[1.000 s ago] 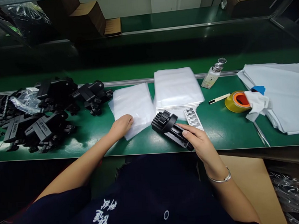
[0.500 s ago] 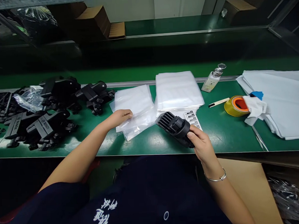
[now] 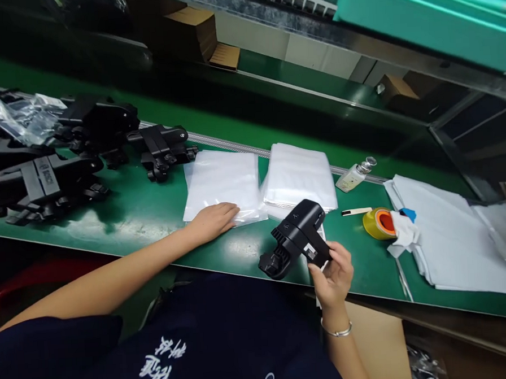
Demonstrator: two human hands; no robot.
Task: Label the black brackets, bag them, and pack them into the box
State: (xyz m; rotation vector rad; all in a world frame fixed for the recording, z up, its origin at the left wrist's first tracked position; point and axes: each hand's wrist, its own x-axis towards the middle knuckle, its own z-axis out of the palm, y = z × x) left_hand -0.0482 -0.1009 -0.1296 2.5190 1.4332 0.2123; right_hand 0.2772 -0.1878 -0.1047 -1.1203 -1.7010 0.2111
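My right hand [image 3: 332, 273] grips one end of a black plastic device [image 3: 301, 232] with a ribbed side and a small silvery label, tilted above the front of the bench. Flat on the near edge of a stack of clear plastic bags [image 3: 222, 177] lies my left hand [image 3: 216, 219], its fingers stretched out. Just right of that stack is a second, thicker pile of translucent bags [image 3: 299, 173]. The device partly hides a printed sheet behind it. Similar black devices [image 3: 49, 177], one marked BOSCH, crowd the left side, and another single black device [image 3: 161, 149] sits nearer the bags.
On the right stand a small pump bottle [image 3: 354, 175], a marker [image 3: 356, 211], a yellow tape roll [image 3: 376, 224] with white cloth, tweezers [image 3: 404, 280] and white sheets [image 3: 459, 241]. A metal shelf bearing a green bin [image 3: 431, 22] overhangs the back. Crumpled plastic [image 3: 29, 119] lies left.
My right hand has turned the device over, showing its smooth side and label. My left hand has flattened onto the bags, whose lifted corner now lies down. The head view has tilted.
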